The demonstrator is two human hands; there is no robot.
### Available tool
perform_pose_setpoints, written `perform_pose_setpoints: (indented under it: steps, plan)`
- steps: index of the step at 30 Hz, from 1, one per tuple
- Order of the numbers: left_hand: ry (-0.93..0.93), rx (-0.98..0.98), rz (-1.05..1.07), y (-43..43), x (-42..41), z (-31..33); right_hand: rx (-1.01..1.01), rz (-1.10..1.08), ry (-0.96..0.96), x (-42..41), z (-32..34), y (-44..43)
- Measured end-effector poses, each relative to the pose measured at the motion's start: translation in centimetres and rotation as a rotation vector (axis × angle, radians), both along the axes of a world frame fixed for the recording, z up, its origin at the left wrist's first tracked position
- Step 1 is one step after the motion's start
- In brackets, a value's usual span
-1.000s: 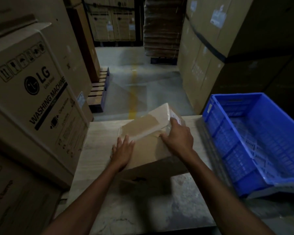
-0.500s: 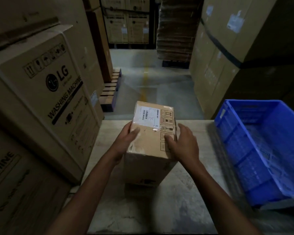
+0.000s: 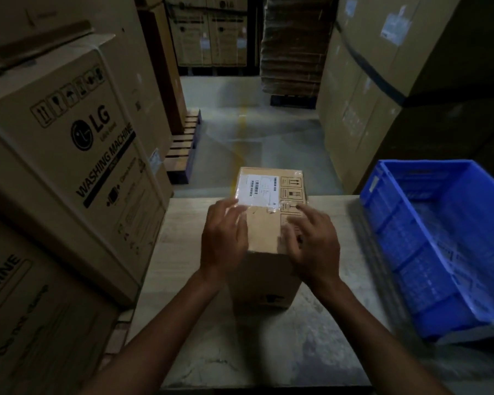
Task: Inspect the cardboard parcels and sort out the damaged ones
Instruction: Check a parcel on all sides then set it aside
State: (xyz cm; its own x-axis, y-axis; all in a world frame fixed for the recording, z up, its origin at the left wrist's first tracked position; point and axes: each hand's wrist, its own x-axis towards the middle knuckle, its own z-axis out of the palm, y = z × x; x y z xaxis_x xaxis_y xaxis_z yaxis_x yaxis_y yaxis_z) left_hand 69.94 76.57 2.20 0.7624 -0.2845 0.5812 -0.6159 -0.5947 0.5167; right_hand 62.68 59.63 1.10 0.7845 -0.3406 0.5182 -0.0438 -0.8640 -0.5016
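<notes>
1. Left hand (image 3: pixel 224 238) of the person lies against the upper left edge of the cardboard parcel (image 3: pixel 264 223). Its fingers are nearly straight and close together, and they grip nothing (the fingertips are blurred, so I cannot say more).
2. Right hand (image 3: pixel 311 246) is over the right part of the parcel's top, with the fingers spread wide and a little bent. Whether the tips press on the cardboard, I cannot tell.
3. The parcel stands upright on the pale worktop (image 3: pixel 183 280), about in its middle.
4. On its top face sits a white shipping label (image 3: pixel 254 188) with barcodes. Just beside it, to the right, runs a column of printed handling symbols (image 3: pixel 291 186). Clear tape (image 3: pixel 273 208) shines across the top, near the fingers.
5. A blue plastic crate (image 3: pixel 388 223) stands at the right edge of the worktop, near the parcel but apart from it.
6. At the left rises a big carton (image 3: pixel 77 166) marked "LG Washing Machine".
7. Beyond the worktop I see grey floor (image 3: pixel 283 143) with a yellow line (image 3: pixel 241 124), a wooden pallet (image 3: pixel 183 149) and more stacked cartons (image 3: pixel 368 95) on the right.
</notes>
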Motion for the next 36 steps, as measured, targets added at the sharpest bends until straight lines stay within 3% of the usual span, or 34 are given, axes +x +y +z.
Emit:
perform_pose_setpoints:
  steps: [2,6,10,17,24,29,33,36]
  plan:
    - [-0.095,0.045,-0.108,0.7,-1.3,-1.2,-0.096,0.081,-0.033,-0.9,-0.8,0.6]
    - [-0.048,0.276,-0.206,1.1,-3.5,-3.0,-0.184,0.09,0.022,-1.9,-2.8,1.0]
    - [0.004,0.275,-0.252,1.3,-1.9,-1.2,-0.281,0.073,0.05,-1.1,-1.7,0.5]
    - [0.129,0.479,-0.25,-0.6,1.1,-0.9,-0.276,0.169,0.456,1.4,0.1,0.3]
    - [0.1,0.575,-0.213,-1.9,3.4,1.4,-0.401,0.149,0.471,3.4,2.3,-1.1]
    - [0.236,0.601,-0.244,-3.0,4.3,1.1,-0.358,0.156,0.451,4.7,2.0,-1.1]
    - [0.135,0.531,-0.196,-3.6,5.5,2.2,-0.4,0.127,0.398,6.0,2.3,-1.4]
    - [0.115,0.488,-0.131,-5.2,7.1,2.3,-0.322,0.06,0.377,8.1,2.5,-1.5]
